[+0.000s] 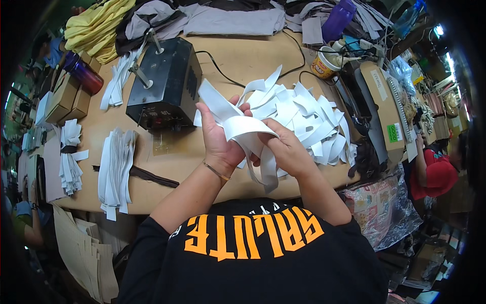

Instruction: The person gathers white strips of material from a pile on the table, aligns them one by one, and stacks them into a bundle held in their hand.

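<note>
Several white elastic strips lie across my left hand, which is palm up with its fingers partly curled behind them. My right hand pinches the curved ends of these strips between thumb and fingers. Loose ends hang down between my wrists. Just beyond my hands, a heap of similar white strips is spread over the table. To the left of my left hand stands a dark metal strip-cutting machine with upright posts on top.
A stack of white strips and a tied bundle lie at the left. A purple-red bottle, a yellow tub and folded grey cloth stand farther back. Black cable crosses the table. A person in red is at the right.
</note>
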The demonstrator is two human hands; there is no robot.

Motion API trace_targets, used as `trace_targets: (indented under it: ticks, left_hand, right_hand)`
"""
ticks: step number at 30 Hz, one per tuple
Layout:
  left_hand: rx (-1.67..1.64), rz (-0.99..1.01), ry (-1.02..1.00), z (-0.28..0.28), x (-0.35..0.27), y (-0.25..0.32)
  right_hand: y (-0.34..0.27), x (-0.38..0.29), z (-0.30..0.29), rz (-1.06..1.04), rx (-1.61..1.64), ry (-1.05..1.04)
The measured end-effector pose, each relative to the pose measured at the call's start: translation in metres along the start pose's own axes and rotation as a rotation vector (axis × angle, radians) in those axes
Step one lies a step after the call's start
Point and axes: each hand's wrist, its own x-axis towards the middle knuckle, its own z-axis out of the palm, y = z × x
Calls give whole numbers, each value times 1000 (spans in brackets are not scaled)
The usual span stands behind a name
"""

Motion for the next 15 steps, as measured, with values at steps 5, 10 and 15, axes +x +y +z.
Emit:
trace_targets:
  ticks: [5,10,15]
  left_hand:
    - [137,96,-12,11,-5,-4]
    - [198,60,-162,0,-7,-15]
    - [463,128,-180,3,-18,-19]
  right_hand:
    - [18,4,-6,-472,-645,263]
    - [12,13,4,-549,-462,527]
    - [-6,14,35,-328,-944,319]
